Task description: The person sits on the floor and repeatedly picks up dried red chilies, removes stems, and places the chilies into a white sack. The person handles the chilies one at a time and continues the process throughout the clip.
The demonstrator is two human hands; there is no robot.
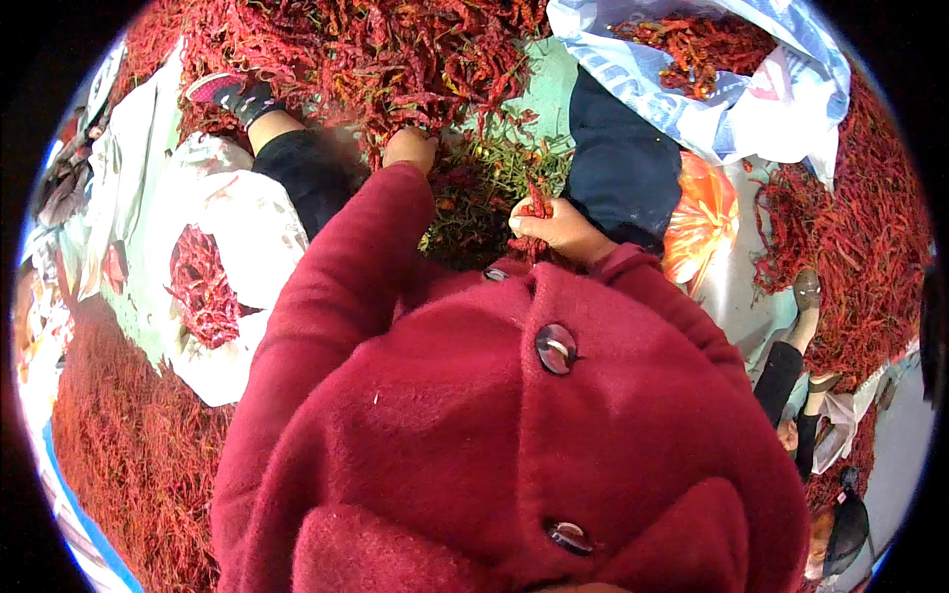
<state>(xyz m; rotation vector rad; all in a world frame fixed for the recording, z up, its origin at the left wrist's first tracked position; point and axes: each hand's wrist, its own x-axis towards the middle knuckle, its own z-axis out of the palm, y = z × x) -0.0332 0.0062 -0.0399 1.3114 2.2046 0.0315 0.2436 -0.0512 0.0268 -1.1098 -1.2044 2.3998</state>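
Note:
My right hand point(560, 228) grips a small bunch of dried red chili peppers point(535, 204), whose tips stick out above the thumb and below the fist. My left hand point(410, 148) reaches to the near edge of a large heap of dried red chilies point(385, 55). Its fingers are curled and mostly hidden, so whether it holds a pepper does not show. Between my legs, a patch of green stems and plant scraps point(519, 167) lies partly in shadow.
To the left stands a white sack point(248, 222) with chilies in its opening. A white and blue woven bag point(630, 81) with chilies is at upper right, above an orange plastic bag point(700, 215). More chilies point(867, 259) spread at right, near another person's leg point(804, 326).

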